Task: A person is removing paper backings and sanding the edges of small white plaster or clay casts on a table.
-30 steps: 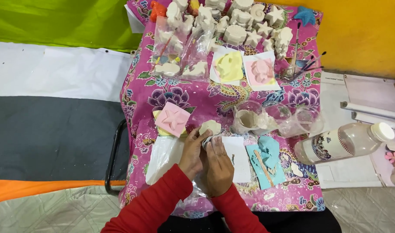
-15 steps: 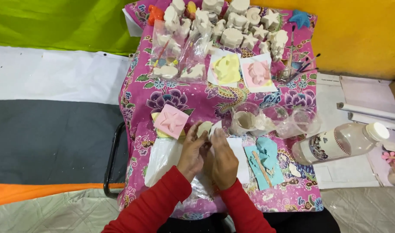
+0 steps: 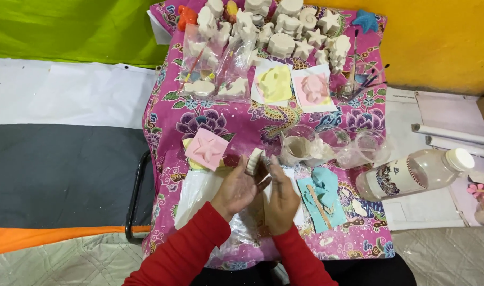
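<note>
My left hand point(image 3: 236, 189) holds a small white plaster cast point(image 3: 254, 161) by its edge, tilted upright above the table. Close beside it on the right, my right hand point(image 3: 282, 197) has its fingers near the cast and seems to pinch a thin dark tool; I cannot tell exactly what it is. Both arms wear red sleeves. Under the hands lies a clear plastic bag point(image 3: 199, 190) on the pink flowered tablecloth point(image 3: 173, 111).
A pink star mould point(image 3: 206, 149) lies left of the hands, blue moulds with a wooden stick point(image 3: 321, 198) right. Plastic cups point(image 3: 300, 144) and a lying bottle point(image 3: 411, 172) are further right. Yellow point(image 3: 273, 83) and pink point(image 3: 313, 89) moulds, bagged and loose white plaster figures point(image 3: 281, 45) fill the back.
The cast has turned from flat to standing on edge in my left hand. My right hand has shifted slightly right of it.
</note>
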